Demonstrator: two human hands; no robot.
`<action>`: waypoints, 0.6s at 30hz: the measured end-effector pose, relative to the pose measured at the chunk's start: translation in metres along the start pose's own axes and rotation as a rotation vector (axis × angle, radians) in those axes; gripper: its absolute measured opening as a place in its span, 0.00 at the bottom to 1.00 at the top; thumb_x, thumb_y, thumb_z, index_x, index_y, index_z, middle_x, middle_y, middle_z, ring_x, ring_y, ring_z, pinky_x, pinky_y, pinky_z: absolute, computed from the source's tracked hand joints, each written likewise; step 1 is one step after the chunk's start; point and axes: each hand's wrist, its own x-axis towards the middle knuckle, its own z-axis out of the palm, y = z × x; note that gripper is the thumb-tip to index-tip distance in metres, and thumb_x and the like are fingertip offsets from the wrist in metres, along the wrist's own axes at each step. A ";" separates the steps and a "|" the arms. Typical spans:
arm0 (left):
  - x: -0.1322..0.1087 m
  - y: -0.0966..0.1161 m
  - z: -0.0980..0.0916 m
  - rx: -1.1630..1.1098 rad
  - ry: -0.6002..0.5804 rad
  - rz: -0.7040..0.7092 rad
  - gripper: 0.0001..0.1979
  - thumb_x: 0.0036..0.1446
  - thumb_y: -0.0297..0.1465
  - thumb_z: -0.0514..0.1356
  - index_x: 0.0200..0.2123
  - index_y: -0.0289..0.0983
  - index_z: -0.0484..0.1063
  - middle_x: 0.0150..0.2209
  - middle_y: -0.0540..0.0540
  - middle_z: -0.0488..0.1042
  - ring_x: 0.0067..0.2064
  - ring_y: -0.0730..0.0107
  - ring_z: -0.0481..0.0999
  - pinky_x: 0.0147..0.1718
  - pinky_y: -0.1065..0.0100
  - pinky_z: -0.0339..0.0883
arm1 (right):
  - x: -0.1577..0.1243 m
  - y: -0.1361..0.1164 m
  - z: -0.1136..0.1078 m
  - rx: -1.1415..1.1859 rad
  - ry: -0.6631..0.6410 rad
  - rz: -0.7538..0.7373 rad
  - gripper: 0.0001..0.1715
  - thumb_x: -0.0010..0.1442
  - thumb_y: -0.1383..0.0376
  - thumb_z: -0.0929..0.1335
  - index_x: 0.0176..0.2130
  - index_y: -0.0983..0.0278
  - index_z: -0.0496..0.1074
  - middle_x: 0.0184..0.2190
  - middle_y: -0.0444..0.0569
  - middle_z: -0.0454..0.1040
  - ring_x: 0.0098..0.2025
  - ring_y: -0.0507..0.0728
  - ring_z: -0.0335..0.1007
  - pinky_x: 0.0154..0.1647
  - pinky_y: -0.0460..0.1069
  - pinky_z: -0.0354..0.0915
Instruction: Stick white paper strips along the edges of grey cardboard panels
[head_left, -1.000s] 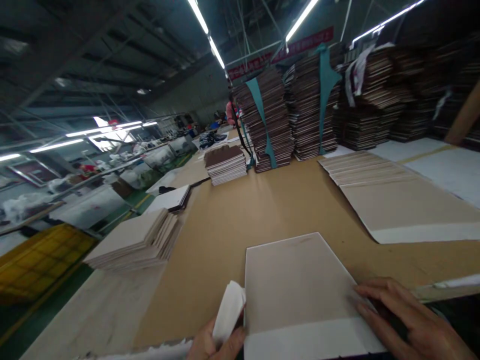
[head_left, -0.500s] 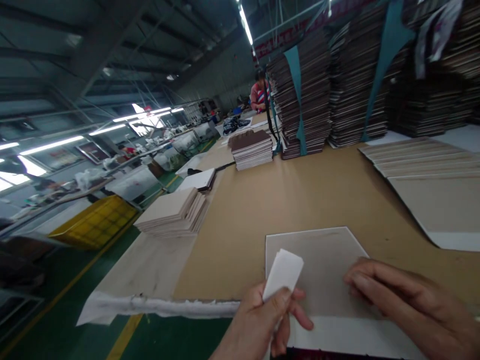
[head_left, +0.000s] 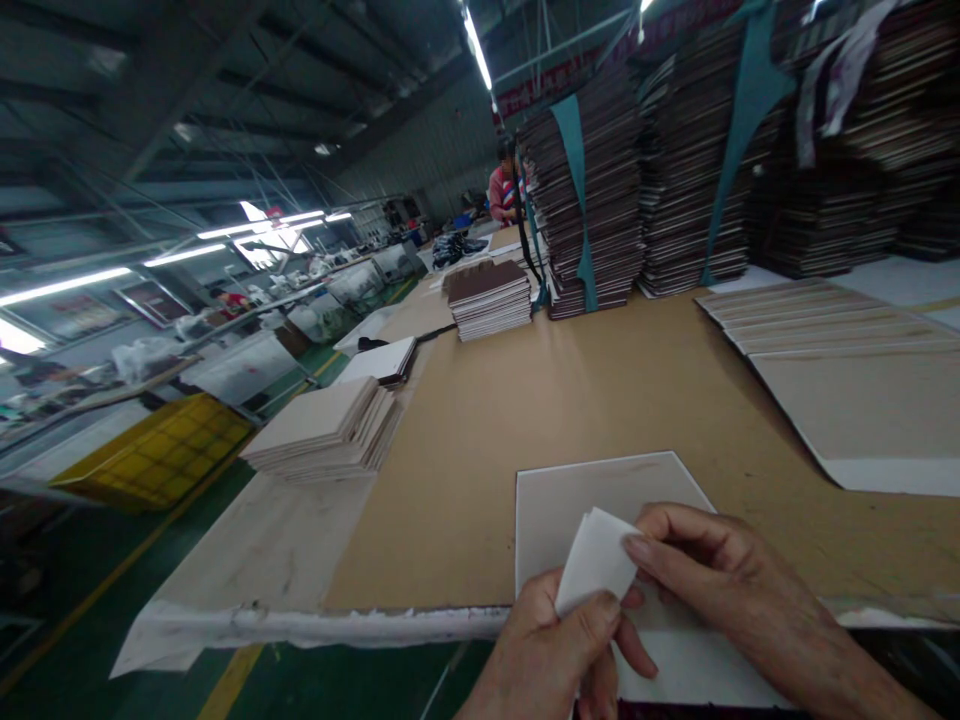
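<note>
My left hand (head_left: 577,640) is closed round a small bundle of white paper-like slips (head_left: 598,560), thumb on top. At the bundle's upper right corner, my right hand (head_left: 712,570) pinches the edge between thumb and fingers. Below both hands lies a flat beige panel (head_left: 547,510) with a white border, near the front edge of the table. The hands hide much of its middle and right side.
The brown table (head_left: 480,430) carries a beige panel stack (head_left: 315,430) at left and a dark-topped stack (head_left: 491,300) farther back. Overlapping panels (head_left: 870,400) lie at right. Tall dark stacks (head_left: 592,210) stand behind. A yellow bin (head_left: 157,450) sits left; a person (head_left: 504,190) is far off.
My right hand has moved left from above the panel and now grips the corner of the white slips. The left hand still holds them. The view has shifted slightly to the right.
</note>
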 end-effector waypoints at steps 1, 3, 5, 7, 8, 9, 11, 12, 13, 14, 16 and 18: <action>0.001 0.000 0.001 -0.007 0.000 0.005 0.35 0.52 0.56 0.64 0.47 0.29 0.69 0.29 0.44 0.77 0.17 0.82 0.63 0.14 0.78 0.54 | 0.000 -0.001 0.000 0.016 -0.013 -0.001 0.25 0.59 0.44 0.69 0.27 0.62 0.72 0.25 0.44 0.72 0.28 0.51 0.65 0.33 0.45 0.62; 0.002 0.000 0.002 -0.022 -0.001 0.008 0.36 0.50 0.56 0.65 0.46 0.29 0.68 0.28 0.45 0.76 0.16 0.82 0.63 0.13 0.79 0.54 | -0.001 -0.001 -0.001 0.045 -0.040 -0.002 0.24 0.60 0.45 0.69 0.28 0.62 0.72 0.26 0.44 0.73 0.29 0.51 0.66 0.34 0.46 0.62; 0.002 0.000 0.003 -0.028 -0.003 0.005 0.36 0.50 0.56 0.65 0.47 0.29 0.68 0.29 0.45 0.77 0.16 0.82 0.64 0.13 0.79 0.54 | -0.001 0.000 0.000 0.060 -0.046 -0.010 0.25 0.60 0.44 0.69 0.29 0.63 0.71 0.26 0.43 0.72 0.29 0.51 0.66 0.34 0.46 0.63; 0.003 0.001 0.004 -0.023 -0.004 0.009 0.35 0.51 0.55 0.65 0.47 0.30 0.69 0.30 0.45 0.77 0.17 0.82 0.64 0.14 0.79 0.55 | 0.000 0.003 0.000 0.063 -0.035 -0.020 0.26 0.59 0.43 0.69 0.30 0.63 0.71 0.25 0.43 0.71 0.29 0.51 0.65 0.34 0.46 0.62; 0.003 0.002 0.004 -0.011 -0.006 0.013 0.33 0.53 0.54 0.64 0.46 0.30 0.70 0.28 0.45 0.76 0.16 0.82 0.63 0.14 0.79 0.54 | 0.000 0.004 -0.001 0.070 -0.037 -0.020 0.26 0.59 0.43 0.69 0.30 0.63 0.72 0.25 0.43 0.70 0.30 0.51 0.65 0.34 0.46 0.62; 0.002 0.003 0.004 0.008 -0.009 0.014 0.31 0.54 0.54 0.63 0.44 0.30 0.71 0.26 0.47 0.75 0.16 0.82 0.62 0.14 0.79 0.54 | 0.000 0.005 -0.001 0.085 -0.038 -0.018 0.25 0.59 0.43 0.70 0.31 0.63 0.72 0.26 0.43 0.70 0.30 0.51 0.65 0.34 0.46 0.62; 0.003 0.005 0.004 0.057 -0.023 0.019 0.28 0.58 0.53 0.60 0.39 0.30 0.74 0.21 0.50 0.70 0.15 0.82 0.60 0.15 0.78 0.53 | 0.000 0.007 -0.002 0.139 -0.050 -0.006 0.23 0.58 0.45 0.71 0.35 0.62 0.73 0.30 0.43 0.72 0.33 0.51 0.65 0.36 0.45 0.62; 0.003 0.005 0.005 0.078 -0.025 0.024 0.28 0.59 0.53 0.59 0.37 0.30 0.74 0.18 0.51 0.67 0.15 0.81 0.58 0.15 0.77 0.52 | 0.000 0.007 -0.003 0.168 -0.057 0.004 0.22 0.58 0.46 0.71 0.38 0.61 0.74 0.32 0.44 0.73 0.34 0.51 0.66 0.37 0.45 0.62; 0.003 0.005 0.005 0.087 -0.022 0.031 0.28 0.60 0.53 0.58 0.36 0.30 0.75 0.17 0.52 0.66 0.15 0.81 0.58 0.15 0.77 0.51 | 0.000 0.008 -0.004 0.188 -0.062 0.012 0.22 0.58 0.46 0.71 0.41 0.61 0.74 0.33 0.44 0.74 0.35 0.51 0.66 0.37 0.45 0.62; 0.003 0.005 0.005 0.085 -0.011 0.039 0.27 0.60 0.52 0.58 0.36 0.30 0.75 0.18 0.52 0.66 0.15 0.81 0.57 0.15 0.77 0.51 | 0.000 0.008 -0.005 0.192 -0.062 0.023 0.22 0.58 0.47 0.71 0.41 0.60 0.74 0.33 0.43 0.74 0.34 0.51 0.66 0.37 0.44 0.61; 0.004 0.002 0.005 0.063 0.025 0.048 0.26 0.59 0.52 0.59 0.40 0.31 0.74 0.21 0.50 0.71 0.16 0.81 0.58 0.15 0.77 0.50 | -0.002 0.008 -0.006 0.157 -0.054 0.052 0.21 0.59 0.46 0.71 0.38 0.61 0.74 0.29 0.42 0.72 0.31 0.50 0.64 0.34 0.44 0.60; 0.005 -0.001 0.005 0.048 0.054 0.044 0.27 0.58 0.52 0.60 0.44 0.31 0.72 0.27 0.47 0.75 0.17 0.80 0.61 0.16 0.76 0.51 | -0.003 0.009 -0.007 0.103 -0.033 0.073 0.24 0.59 0.44 0.70 0.32 0.62 0.72 0.24 0.41 0.69 0.27 0.49 0.60 0.29 0.44 0.57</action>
